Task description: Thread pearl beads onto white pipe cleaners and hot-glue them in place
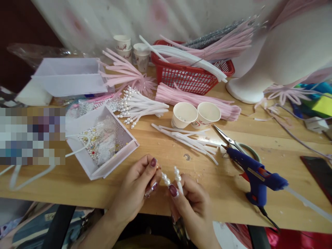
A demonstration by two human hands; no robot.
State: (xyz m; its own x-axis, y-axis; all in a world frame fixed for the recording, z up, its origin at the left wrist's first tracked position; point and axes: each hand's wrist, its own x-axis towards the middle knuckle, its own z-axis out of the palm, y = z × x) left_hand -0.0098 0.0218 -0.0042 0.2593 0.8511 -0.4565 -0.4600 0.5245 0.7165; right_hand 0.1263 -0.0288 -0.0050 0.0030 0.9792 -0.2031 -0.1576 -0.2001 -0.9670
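My right hand (192, 204) is closed round two white pipe cleaners whose upper ends carry pearl beads. One beaded end (177, 175) points up past the thumb; the other beaded end (166, 178) leans left, toward my other hand. There my left hand (141, 185) pinches what looks like a small pearl bead between thumb and forefinger, right by that leaning tip; its fingers partly cover it. Loose white pipe cleaners (185, 138) lie just beyond my hands. Farther back is a bundle of white pipe cleaners with pearl tips (145, 105).
A white box (124, 148) of beads stands left. Two paper cups (184, 116) sit behind the loose stems. Scissors (249, 150) and a blue glue gun (256, 173) with its cord lie right. Behind are pink pipe cleaners (202, 102), a red basket (186, 77) and a white mannequin form (280, 58).
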